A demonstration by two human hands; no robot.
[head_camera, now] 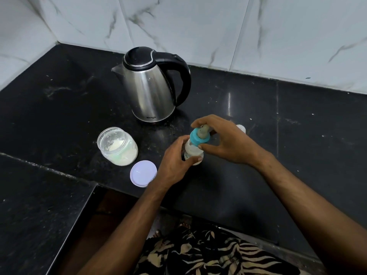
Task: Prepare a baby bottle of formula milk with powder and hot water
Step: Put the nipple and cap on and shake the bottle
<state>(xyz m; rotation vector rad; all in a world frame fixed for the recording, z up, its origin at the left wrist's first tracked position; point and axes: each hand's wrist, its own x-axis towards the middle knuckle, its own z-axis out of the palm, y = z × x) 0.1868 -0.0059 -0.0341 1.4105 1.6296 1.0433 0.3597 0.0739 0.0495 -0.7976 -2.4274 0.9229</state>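
A small clear baby bottle with milky white contents stands tilted on the black counter. My left hand grips its body. My right hand curls its fingers round the teal collar with the teat on the bottle's neck. An open plastic jar of white formula powder stands to the left, and its white lid lies flat in front of it. A steel electric kettle with a black lid and handle stands behind, lid down.
A small white cap lies partly hidden behind my right hand. Marble-tiled walls enclose the counter's back and left sides. The counter's front edge steps inward at the lower left, with patterned clothing below.
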